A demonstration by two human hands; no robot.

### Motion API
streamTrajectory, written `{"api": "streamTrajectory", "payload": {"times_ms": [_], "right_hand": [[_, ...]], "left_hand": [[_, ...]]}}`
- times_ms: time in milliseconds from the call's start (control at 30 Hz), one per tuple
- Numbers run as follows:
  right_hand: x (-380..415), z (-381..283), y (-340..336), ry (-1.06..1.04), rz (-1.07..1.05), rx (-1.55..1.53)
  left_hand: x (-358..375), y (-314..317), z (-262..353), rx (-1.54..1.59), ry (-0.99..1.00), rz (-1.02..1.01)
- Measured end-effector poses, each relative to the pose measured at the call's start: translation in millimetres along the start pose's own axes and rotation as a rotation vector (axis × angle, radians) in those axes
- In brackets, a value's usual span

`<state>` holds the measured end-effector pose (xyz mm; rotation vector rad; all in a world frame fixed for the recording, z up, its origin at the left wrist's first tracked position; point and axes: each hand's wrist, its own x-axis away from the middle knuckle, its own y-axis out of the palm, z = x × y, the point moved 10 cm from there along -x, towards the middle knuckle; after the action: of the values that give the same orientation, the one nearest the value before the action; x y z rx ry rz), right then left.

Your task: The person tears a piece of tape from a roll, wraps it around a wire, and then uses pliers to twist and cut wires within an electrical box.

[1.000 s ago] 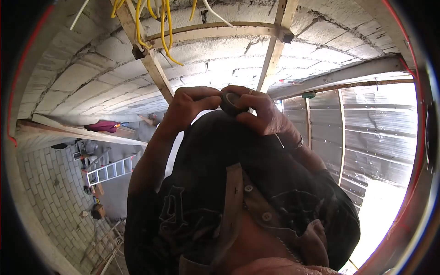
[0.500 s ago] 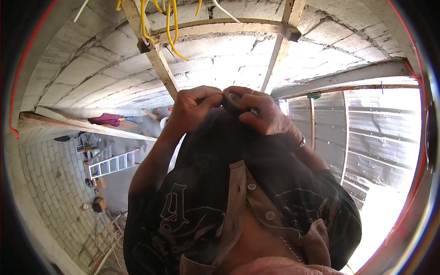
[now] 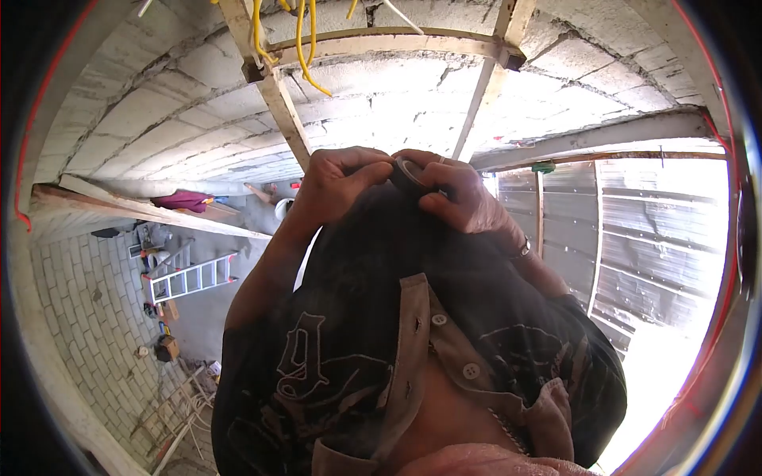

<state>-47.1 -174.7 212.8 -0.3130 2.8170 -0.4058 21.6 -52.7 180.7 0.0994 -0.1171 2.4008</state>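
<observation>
Pinched between the fingers of both hands, a dark roll of tape [image 3: 410, 172] is held at the top of the person's dark shirt [image 3: 381, 317], in front of the chest. The right hand [image 3: 464, 198] is closed around the roll from its right side, with a ring seen on one finger and a bracelet [image 3: 520, 250] at the wrist just below the grip. The left hand [image 3: 337, 184] is curled shut against the roll's left edge, its fingertips touching the roll; whether a loose end of tape is pinched there cannot be told.

Compared with the frame of a second ago, the roll is seen turned a little, so that its pale inner ring is shown more plainly, and the two hands are pressed closer together. The whole view has shifted slightly, so that the yellow cables [image 3: 305, 47] above the grip now sit nearer the top edge.

Above and behind the grip, a block wall [image 3: 159, 119] crossed by wooden battens [image 3: 278, 103] is seen. To the right of the grip a corrugated metal sheet [image 3: 643, 230] is lit brightly. Well below and to the left of the grip, a ladder [image 3: 186, 278] lies on the paved ground [image 3: 87, 317].
</observation>
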Motion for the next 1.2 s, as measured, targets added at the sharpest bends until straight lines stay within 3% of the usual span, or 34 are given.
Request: {"api": "streamTrajectory", "payload": {"times_ms": [267, 433, 667, 767, 967, 1200], "right_hand": [[0, 0, 4, -0.023, -0.02, 0.023], [2, 3, 4, 0.001, -0.022, 0.027], [4, 11, 5, 0.044, -0.051, 0.007], [1, 6, 3, 0.003, -0.003, -0.019], [-3, 1, 4, -0.006, -0.025, 0.007], [-2, 4, 3, -0.002, -0.009, 0.015]], "left_hand": [[5, 4, -7, 0.079, -0.047, 0.02], [6, 5, -2, 0.012, 0.069, 0.131], [7, 4, -9, -0.015, -0.009, 0.156], [7, 1, -14, 0.198, -0.081, 0.125], [5, 3, -7, 0.12, -0.036, 0.047], [3, 4, -12, 0.077, 0.027, 0.149]]}}
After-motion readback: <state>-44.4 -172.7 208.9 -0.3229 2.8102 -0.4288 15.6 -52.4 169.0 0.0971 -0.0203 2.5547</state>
